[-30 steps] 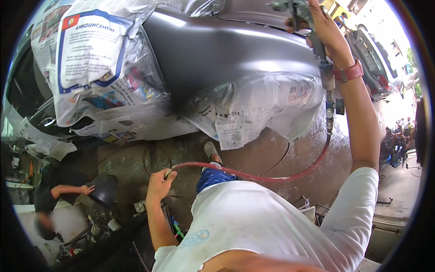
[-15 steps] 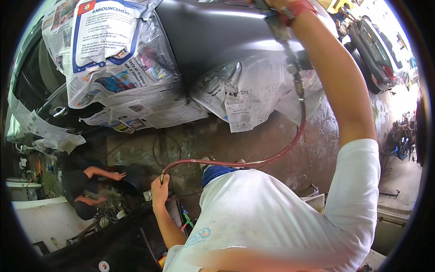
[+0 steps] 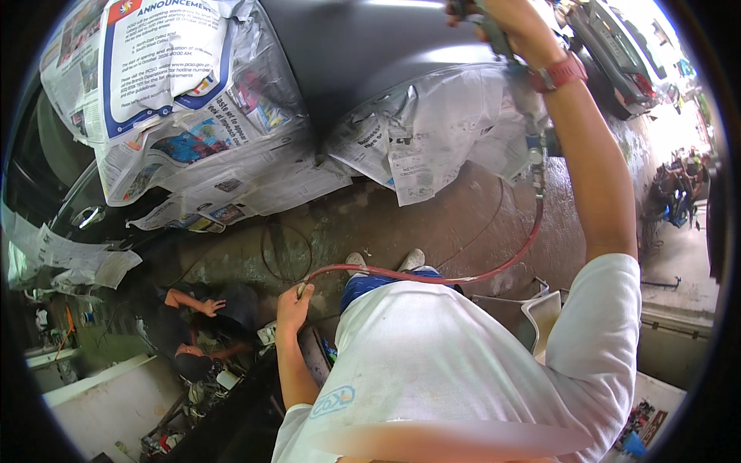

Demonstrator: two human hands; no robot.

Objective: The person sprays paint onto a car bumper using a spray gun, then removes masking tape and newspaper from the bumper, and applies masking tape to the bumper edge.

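1. Both hands busy: right hand (image 3: 523,32) wrapped round the spray gun (image 3: 496,37); left hand (image 3: 293,310) pinched the red hose (image 3: 538,220) between thumb and fingers. Trigger pulled or not, couldn't tell.
2. Spray gun was at the top edge of view, held out over the right part of the grey car panel (image 3: 363,46). Gap from nozzle to panel not judgeable. Hose ran down from a metal fitting (image 3: 535,147), then curved past my shorts (image 3: 363,288) to the left hand.
3. Changed: versus half a second ago, right hand sat further right and closer to me in view; left hand had the same pinch. Camera shifted too. My read: work on the panel was still going, with the hose kept off it.
4. Newspaper (image 3: 436,147) hung below the panel's edge, near the hose but apart from it.
5. Containers: no paint cup I could make out on the gun. White thing (image 3: 228,379) in the lower-left clutter, maybe a container; contents not visible.
6. Co-worker's hand (image 3: 211,306), fingers spread, well apart from mine.
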